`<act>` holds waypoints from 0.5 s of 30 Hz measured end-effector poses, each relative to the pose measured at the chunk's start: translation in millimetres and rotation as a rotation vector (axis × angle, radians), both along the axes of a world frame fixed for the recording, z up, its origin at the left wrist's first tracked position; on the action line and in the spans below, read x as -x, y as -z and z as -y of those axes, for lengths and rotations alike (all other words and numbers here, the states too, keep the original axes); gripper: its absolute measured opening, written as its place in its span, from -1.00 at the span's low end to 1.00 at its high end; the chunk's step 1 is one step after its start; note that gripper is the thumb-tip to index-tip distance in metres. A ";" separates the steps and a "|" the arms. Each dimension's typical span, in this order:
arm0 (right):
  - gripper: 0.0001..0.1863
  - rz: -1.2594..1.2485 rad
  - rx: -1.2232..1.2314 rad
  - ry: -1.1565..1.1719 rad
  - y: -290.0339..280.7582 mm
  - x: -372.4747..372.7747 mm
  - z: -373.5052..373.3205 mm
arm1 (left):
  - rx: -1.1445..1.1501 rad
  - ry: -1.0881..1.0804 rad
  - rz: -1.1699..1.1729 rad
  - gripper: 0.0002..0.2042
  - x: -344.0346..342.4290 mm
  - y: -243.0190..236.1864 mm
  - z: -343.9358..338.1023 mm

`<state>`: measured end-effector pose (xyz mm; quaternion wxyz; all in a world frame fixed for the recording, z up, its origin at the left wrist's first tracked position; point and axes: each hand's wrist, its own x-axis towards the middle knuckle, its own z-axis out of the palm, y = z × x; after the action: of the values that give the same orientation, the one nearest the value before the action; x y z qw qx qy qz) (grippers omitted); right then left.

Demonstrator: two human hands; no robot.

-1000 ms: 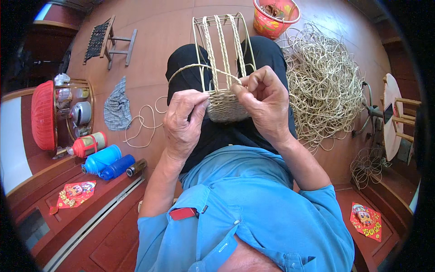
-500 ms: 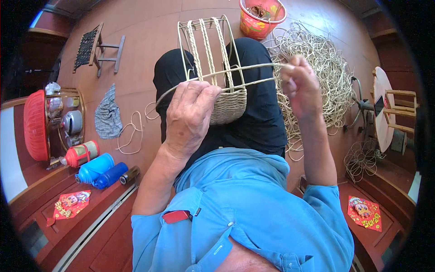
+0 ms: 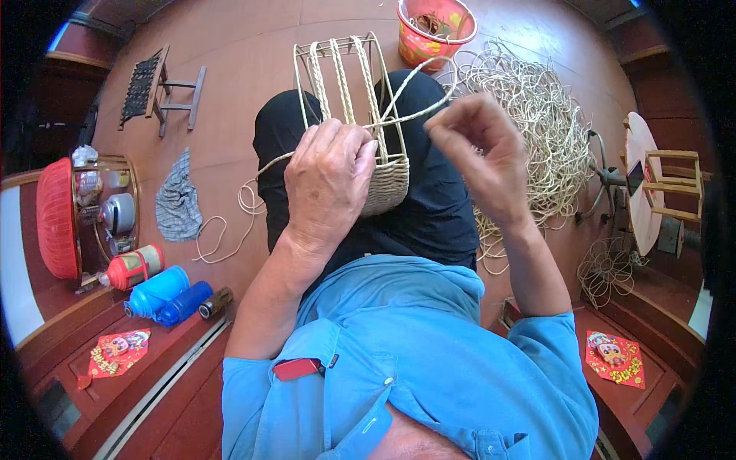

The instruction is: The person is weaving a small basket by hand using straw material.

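A half-woven basket (image 3: 389, 186) rests between my knees, its lower part closely woven and its wire frame (image 3: 300, 77) bare above. Braided strands (image 3: 340, 80) run lengthwise over the frame. My left hand (image 3: 328, 178) is closed on the basket's near left side, over the edge of the weave; its fingertips are partly hidden. From beneath that hand a pale cord (image 3: 418, 115) runs right and bends back in a loose loop. My right hand (image 3: 487, 157) hovers right of the basket, just below the loop, fingers curved and apart, slightly blurred, with nothing seen in it.
A large heap of pale cord (image 3: 529, 130) lies on the floor at right, beside a red bucket (image 3: 425, 50). At left are a small stool (image 3: 165, 88), a crumpled cloth (image 3: 178, 201) and several flasks (image 3: 157, 290). A round wooden stool (image 3: 644, 184) lies tipped at far right.
My right hand has let go of the cord and moved slightly left and down. The two strands it held taut now form a slack loop. My left hand stays at the basket.
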<state>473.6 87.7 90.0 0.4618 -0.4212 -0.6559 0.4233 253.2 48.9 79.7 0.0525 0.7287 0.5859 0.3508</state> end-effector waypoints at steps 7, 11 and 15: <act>-0.56 0.450 -0.177 -0.119 -3.3 29.3 -3.6 | 0.111 0.044 0.052 -0.92 0.3 -5.5 6.6; -0.33 0.556 -0.161 -0.177 -1.6 38.7 -20.7 | 0.165 0.093 -0.001 -0.90 2.6 -7.4 6.6; -0.28 0.582 -0.115 -0.308 -2.6 48.7 -34.3 | 0.214 0.088 0.023 -0.89 4.3 -10.8 6.4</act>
<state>424.8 122.1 92.7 0.2088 -0.3933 -0.8391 0.3124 248.9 42.5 90.5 0.1522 0.7400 0.5867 0.2916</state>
